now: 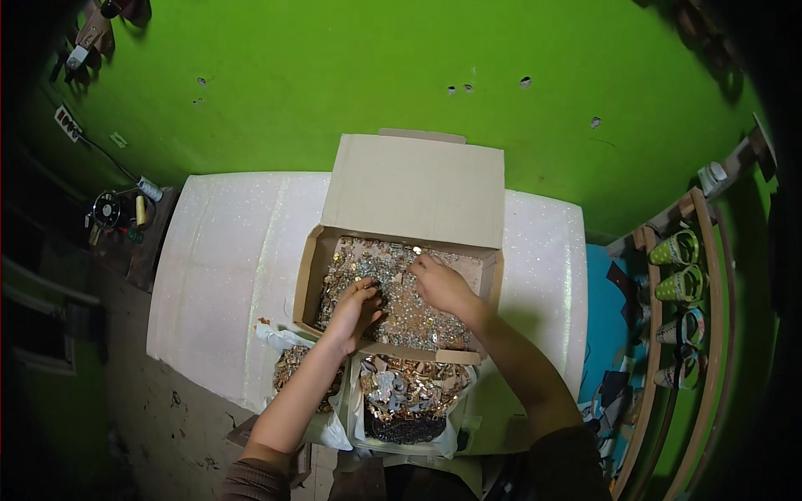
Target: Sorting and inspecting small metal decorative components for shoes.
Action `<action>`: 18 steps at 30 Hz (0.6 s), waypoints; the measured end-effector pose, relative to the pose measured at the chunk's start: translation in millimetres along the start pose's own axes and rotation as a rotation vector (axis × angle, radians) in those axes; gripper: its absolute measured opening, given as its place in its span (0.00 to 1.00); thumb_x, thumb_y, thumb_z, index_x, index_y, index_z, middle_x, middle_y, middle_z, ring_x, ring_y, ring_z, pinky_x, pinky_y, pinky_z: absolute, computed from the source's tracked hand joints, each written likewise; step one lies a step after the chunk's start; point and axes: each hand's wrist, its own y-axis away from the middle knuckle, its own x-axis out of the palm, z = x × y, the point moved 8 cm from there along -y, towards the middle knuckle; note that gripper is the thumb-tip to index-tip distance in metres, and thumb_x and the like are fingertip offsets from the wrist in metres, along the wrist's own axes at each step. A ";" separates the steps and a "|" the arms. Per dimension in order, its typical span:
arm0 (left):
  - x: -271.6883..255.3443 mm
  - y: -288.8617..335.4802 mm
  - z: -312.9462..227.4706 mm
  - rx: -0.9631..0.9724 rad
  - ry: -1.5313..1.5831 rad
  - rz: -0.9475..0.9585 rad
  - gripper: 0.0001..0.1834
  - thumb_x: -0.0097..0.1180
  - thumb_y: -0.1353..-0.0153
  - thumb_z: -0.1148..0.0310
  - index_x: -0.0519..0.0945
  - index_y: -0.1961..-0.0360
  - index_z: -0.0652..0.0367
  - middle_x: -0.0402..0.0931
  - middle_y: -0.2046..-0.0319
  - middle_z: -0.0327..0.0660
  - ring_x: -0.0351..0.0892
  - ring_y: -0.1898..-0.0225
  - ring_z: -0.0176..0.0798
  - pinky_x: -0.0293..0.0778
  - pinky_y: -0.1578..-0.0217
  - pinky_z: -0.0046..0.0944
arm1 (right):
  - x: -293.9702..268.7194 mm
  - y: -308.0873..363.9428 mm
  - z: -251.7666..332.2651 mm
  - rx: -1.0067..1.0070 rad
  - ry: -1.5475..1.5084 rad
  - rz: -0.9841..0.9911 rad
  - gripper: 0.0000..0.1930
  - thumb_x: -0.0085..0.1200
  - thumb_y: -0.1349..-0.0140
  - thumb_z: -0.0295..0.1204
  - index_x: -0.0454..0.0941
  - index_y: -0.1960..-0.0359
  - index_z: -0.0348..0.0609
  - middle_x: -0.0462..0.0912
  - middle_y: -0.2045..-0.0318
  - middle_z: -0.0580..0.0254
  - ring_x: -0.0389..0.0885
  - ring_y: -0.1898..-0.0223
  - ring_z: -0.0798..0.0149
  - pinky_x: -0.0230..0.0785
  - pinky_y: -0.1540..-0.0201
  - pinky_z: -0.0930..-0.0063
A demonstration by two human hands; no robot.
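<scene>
An open cardboard box (pixel 307 280) holds a spread of small gold and silver metal pieces (pixel 401 288), like buckles or shoe ornaments. Over the left-middle of these pieces is my left hand (pixel 352 314), its fingers loosely curved and apart, with nothing visible in them. My right hand (pixel 441 284) reaches among the pieces further back and to the right. Its fingers are bent downward and drawn together; whatever they pinch is too small to make out. A bright gold piece (pixel 418 250) lies just beyond its fingertips.
The box's raised lid (pixel 418 184) stands toward the green wall. In front, a plastic-lined container (pixel 359 417) and a white bag (pixel 334 436) hold more metal pieces. A glittery white cover (pixel 225 275) lies beneath. At right is a wooden rack (pixel 657 309) with sandals (pixel 678 284).
</scene>
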 end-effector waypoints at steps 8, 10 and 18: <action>-35.7 -18.9 -13.4 0.183 -0.099 -0.181 0.21 0.47 0.39 0.69 0.65 0.43 0.56 0.69 0.60 0.34 0.69 0.61 0.30 0.70 0.54 0.37 | 34.2 -33.4 56.1 -0.108 0.000 0.108 0.43 0.66 0.55 0.41 0.58 0.36 0.48 0.58 0.39 0.46 0.56 0.36 0.47 0.61 0.39 0.55; -33.7 -21.1 -16.1 0.197 -0.082 -0.175 0.21 0.47 0.38 0.69 0.65 0.43 0.56 0.68 0.61 0.34 0.69 0.61 0.30 0.70 0.53 0.38 | 44.9 -40.3 57.0 -0.067 -0.043 0.169 0.48 0.67 0.57 0.44 0.54 0.34 0.50 0.53 0.35 0.45 0.49 0.33 0.46 0.53 0.35 0.53; -34.5 -28.0 -15.6 0.195 0.001 -0.160 0.21 0.46 0.38 0.70 0.63 0.43 0.58 0.68 0.56 0.38 0.71 0.54 0.34 0.69 0.51 0.40 | 53.9 -50.0 76.8 -0.094 0.126 0.180 0.38 0.67 0.58 0.42 0.67 0.43 0.49 0.59 0.39 0.49 0.56 0.36 0.50 0.52 0.36 0.54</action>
